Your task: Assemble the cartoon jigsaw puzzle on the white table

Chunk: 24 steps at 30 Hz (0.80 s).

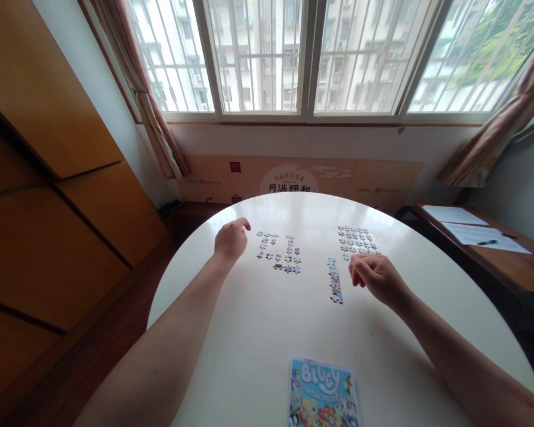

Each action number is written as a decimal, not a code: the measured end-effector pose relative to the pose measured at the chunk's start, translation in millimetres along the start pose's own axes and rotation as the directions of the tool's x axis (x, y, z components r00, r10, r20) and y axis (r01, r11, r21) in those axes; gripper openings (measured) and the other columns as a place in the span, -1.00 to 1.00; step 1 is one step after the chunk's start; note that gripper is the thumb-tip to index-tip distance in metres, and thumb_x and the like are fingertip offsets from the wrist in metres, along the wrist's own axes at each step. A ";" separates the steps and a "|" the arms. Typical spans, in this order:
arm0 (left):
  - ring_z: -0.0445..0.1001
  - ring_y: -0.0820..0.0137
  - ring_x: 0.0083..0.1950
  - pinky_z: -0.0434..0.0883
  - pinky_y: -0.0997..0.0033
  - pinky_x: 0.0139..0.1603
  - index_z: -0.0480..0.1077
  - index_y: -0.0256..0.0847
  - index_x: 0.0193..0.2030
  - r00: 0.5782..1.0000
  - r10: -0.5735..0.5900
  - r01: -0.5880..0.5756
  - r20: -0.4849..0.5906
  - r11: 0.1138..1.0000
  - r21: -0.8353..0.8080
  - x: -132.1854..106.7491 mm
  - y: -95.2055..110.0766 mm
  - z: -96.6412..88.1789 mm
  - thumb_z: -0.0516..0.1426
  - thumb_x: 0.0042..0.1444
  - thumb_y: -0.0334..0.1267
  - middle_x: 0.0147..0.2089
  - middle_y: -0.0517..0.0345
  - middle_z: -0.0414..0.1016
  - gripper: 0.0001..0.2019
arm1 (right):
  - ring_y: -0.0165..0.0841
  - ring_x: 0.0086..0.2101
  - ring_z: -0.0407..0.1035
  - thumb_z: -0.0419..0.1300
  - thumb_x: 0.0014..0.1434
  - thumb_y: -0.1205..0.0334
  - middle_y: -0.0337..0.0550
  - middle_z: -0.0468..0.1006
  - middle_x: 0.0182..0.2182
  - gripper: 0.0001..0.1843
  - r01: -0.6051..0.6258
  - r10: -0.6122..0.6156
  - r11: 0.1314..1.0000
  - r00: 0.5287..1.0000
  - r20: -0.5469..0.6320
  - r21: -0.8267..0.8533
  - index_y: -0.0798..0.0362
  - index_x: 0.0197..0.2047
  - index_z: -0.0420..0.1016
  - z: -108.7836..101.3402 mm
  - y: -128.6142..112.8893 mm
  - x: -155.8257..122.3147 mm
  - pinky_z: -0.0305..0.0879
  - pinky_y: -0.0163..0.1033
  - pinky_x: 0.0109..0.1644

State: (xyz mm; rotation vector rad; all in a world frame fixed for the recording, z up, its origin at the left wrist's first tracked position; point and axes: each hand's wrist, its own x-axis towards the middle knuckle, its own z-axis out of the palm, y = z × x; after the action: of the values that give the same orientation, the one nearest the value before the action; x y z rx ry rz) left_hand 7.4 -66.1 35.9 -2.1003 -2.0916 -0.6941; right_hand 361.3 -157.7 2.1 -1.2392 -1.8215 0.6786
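Note:
My left hand [231, 238] hovers over the round white table [267, 332], fingers curled loosely, just left of a scattered group of small jigsaw pieces [279, 255]. My right hand [376, 277] rests on the table with its fingers pressed together at the tips, beside a joined strip of pieces [335, 280] and just below a second loose group of pieces [356, 241]. Whether either hand grips a piece is too small to make out. A blue puzzle box or picture card [323, 394] lies at the table's near edge.
A wooden cabinet [48, 178] stands along the left wall. At the right, a dark wooden desk [507, 255] holds papers [485, 232] and a pen. Barred windows [302, 56] with curtains fill the far wall.

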 end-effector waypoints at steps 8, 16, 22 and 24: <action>0.56 0.20 -0.10 0.42 0.31 -0.13 0.55 -0.13 -0.13 1.000 0.013 -0.013 0.007 0.998 -0.058 2.7 -9.7 14.4 -0.03 0.27 -0.45 -0.12 0.05 0.62 -0.67 | -0.38 -0.58 0.30 -0.03 0.36 0.08 -0.17 0.45 -0.61 -0.38 0.002 -0.002 1.000 1.000 0.005 -0.006 0.01 -0.71 0.39 1.5 2.4 0.0 0.23 -0.24 -0.43; 0.56 0.20 -0.09 0.48 0.25 -0.03 0.57 -0.17 -0.13 0.986 0.035 -0.055 -0.160 0.991 -0.122 4.6 -12.3 25.8 0.01 0.25 -0.45 0.00 -0.03 0.50 -0.70 | -0.36 -0.57 0.31 -0.03 0.36 0.07 -0.16 0.44 -0.62 -0.38 0.016 -0.016 1.000 1.000 0.011 -0.003 0.00 -0.71 0.39 3.7 3.2 -0.2 0.23 -0.24 -0.43; 0.58 0.27 -0.09 0.50 0.18 0.15 0.53 -0.22 -0.07 0.969 -0.078 -0.016 -0.235 0.928 -0.372 9.9 -23.0 32.7 0.06 0.22 -0.44 0.12 -0.06 0.47 -0.75 | -0.36 -0.57 0.31 -0.03 0.36 0.06 -0.16 0.44 -0.63 -0.38 0.012 -0.012 1.000 1.000 0.015 0.000 0.00 -0.71 0.39 3.5 3.3 -0.3 0.24 -0.23 -0.42; 0.57 0.22 0.04 0.53 0.16 0.16 0.51 -0.24 -0.02 0.960 -0.168 0.044 -0.225 0.881 -0.471 12.1 -27.1 35.2 0.09 0.23 -0.37 0.26 -0.13 0.36 -0.77 | -0.36 -0.57 0.30 -0.03 0.36 0.06 -0.16 0.44 -0.62 -0.39 0.011 -0.011 1.000 1.000 0.012 0.004 0.00 -0.71 0.39 3.3 3.1 -0.2 0.24 -0.23 -0.42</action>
State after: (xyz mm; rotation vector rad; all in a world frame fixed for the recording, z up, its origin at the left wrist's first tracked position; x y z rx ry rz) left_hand -10.7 -40.1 2.5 -1.9537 -2.0536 -1.5297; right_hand 360.0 -156.7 -2.1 -1.2241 -1.8349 0.6845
